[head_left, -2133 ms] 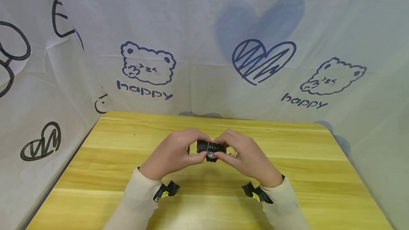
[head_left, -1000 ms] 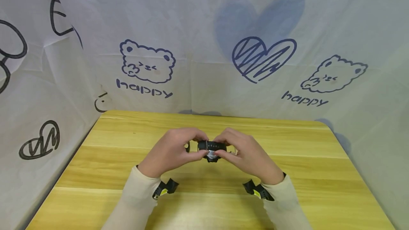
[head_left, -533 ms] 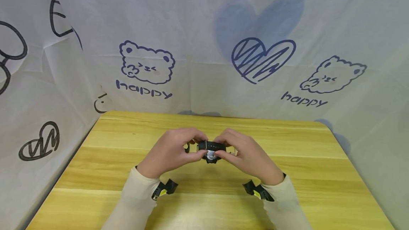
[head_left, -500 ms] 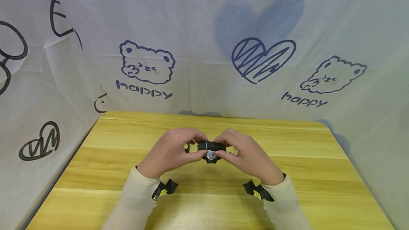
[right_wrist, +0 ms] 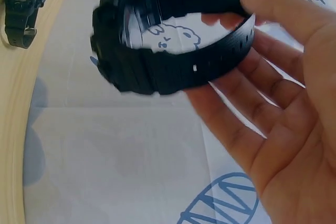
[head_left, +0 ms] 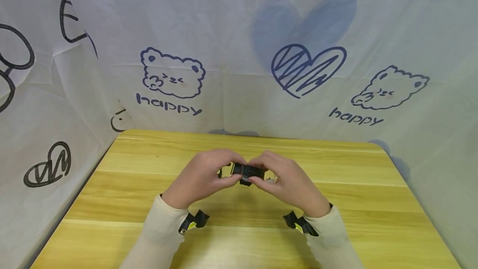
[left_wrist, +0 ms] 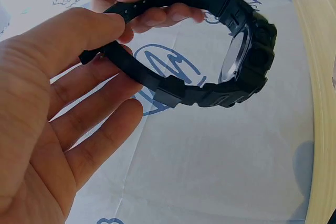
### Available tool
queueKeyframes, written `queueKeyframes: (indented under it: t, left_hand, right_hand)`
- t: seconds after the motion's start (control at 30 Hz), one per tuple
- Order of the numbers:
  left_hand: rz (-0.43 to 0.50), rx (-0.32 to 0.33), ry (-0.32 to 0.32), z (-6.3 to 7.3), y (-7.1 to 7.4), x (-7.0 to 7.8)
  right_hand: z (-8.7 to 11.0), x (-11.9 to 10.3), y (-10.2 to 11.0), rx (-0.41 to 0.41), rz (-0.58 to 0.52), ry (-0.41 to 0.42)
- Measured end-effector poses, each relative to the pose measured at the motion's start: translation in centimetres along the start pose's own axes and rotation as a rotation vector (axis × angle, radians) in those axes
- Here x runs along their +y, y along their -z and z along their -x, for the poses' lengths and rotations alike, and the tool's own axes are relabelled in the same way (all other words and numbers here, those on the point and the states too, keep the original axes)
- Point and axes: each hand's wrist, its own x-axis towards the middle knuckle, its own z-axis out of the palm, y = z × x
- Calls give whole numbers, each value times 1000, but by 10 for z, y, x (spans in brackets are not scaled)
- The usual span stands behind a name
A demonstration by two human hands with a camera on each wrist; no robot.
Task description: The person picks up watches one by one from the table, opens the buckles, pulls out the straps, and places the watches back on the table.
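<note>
A black digital-style wristwatch is held up over the table between both hands, its strap curved into a loop. In the left wrist view, the chunky watch case hangs at the far side of the loop with part of its metal back showing. My left hand pinches one strap end between thumb and finger. The holed strap part lies in my right hand, whose thumb and fingers pinch it close to the left fingertips. The buckle is mostly covered by fingers.
A second black watch rests on the wooden table, seen in the right wrist view. Behind the right hand, a small clear object partly shows. White printed cloth hangs beyond the table's back edge.
The watch has tilted, so less of its silvery back shows in the head view than half a second ago. Both hands have shifted slightly and keep hold of the strap.
</note>
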Motion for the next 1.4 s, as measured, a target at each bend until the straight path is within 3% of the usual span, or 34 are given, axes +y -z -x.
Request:
queueKeyframes:
  t: [0.33, 0.57, 1.4]
  left_hand:
    - [-12, -39, 48, 2, -1, -2]
    - [-6, -37, 25, 2, -2, -2]
    - [-21, -46, 36, 3, -1, -3]
  right_hand:
    - [-1, 1, -4, 49, 61, 60]
    - [0, 3, -6, 56, 60, 78]
    - [0, 3, -4, 23, 31, 44]
